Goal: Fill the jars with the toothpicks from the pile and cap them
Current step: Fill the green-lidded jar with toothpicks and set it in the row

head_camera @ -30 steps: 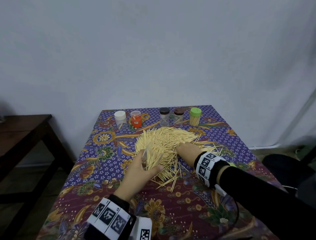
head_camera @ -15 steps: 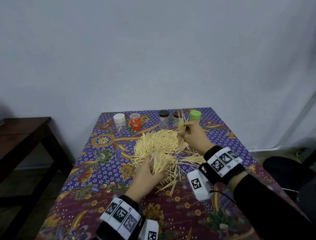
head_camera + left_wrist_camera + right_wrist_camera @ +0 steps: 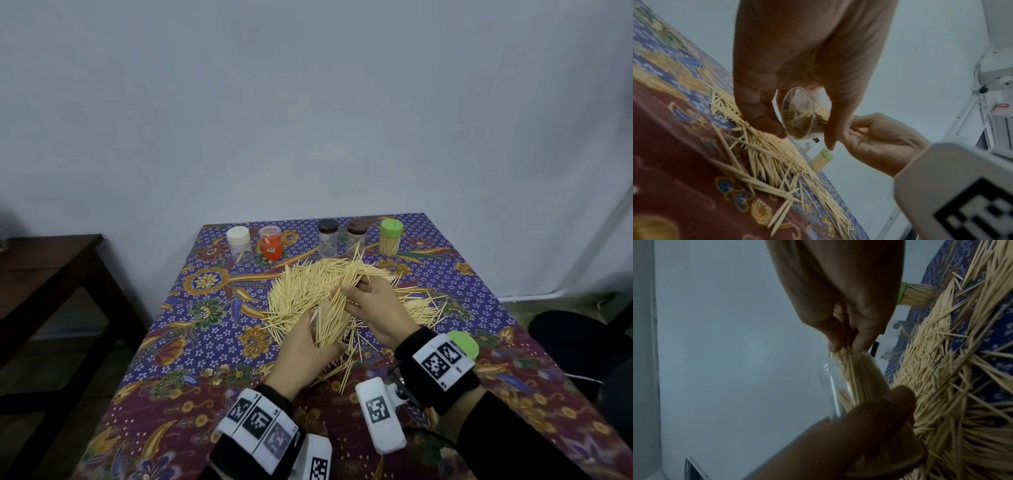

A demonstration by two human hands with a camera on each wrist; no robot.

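A big pile of toothpicks (image 3: 308,287) lies in the middle of the patterned tablecloth (image 3: 191,342). My left hand (image 3: 308,346) grips a clear open jar (image 3: 797,113), tilted over the near edge of the pile and partly filled with toothpicks. My right hand (image 3: 373,305) pinches a bundle of toothpicks (image 3: 855,368) whose lower ends sit inside the jar's mouth (image 3: 830,379); the upper ends stick out above the fingers. A loose green cap (image 3: 462,344) lies on the cloth behind my right wrist.
Several capped jars stand in a row at the table's far edge: white (image 3: 238,244), orange (image 3: 270,242), black (image 3: 328,238), brown (image 3: 356,236) and a full green-capped one (image 3: 390,237). A dark wooden side table (image 3: 44,274) stands to the left. A grey wall is behind.
My right hand lifted a bundle of toothpicks off the pile, raised it near the far jars, then brought it down to the jar my left hand holds.
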